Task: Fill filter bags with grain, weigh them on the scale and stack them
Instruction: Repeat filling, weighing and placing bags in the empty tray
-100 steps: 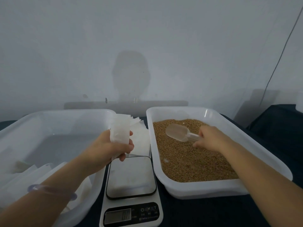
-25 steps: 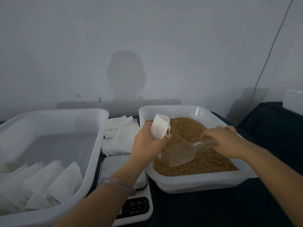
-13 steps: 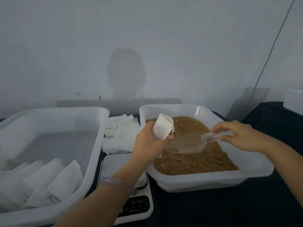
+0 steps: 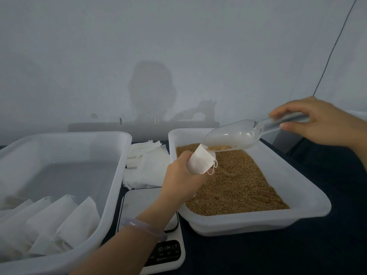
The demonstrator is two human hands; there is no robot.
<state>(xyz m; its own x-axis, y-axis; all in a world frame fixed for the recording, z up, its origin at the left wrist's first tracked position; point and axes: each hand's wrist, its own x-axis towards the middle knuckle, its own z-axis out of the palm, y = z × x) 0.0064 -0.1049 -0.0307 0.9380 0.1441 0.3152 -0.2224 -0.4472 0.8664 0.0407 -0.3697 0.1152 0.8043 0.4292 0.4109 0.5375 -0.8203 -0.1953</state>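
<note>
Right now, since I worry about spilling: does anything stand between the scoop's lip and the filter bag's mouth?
Nothing visible does. The scoop in the right hand has its lip at the open mouth of the filter bag gripped by the left hand, above the grain tray.

The tabletop (image 4: 258, 255) is dark. Four things sit on it. A big white tub (image 4: 111, 195) stands to the left of the left hand (image 4: 181, 175). A white scale (image 4: 143, 207) sits under the arm of that hand, between the two tubs. A pile of flat white bags (image 4: 147, 165) lies just left of the left hand, behind the scale. A second white tub (image 4: 297, 195), with brown grain in it, stands under the left hand and below the right hand (image 4: 317, 124).
</note>
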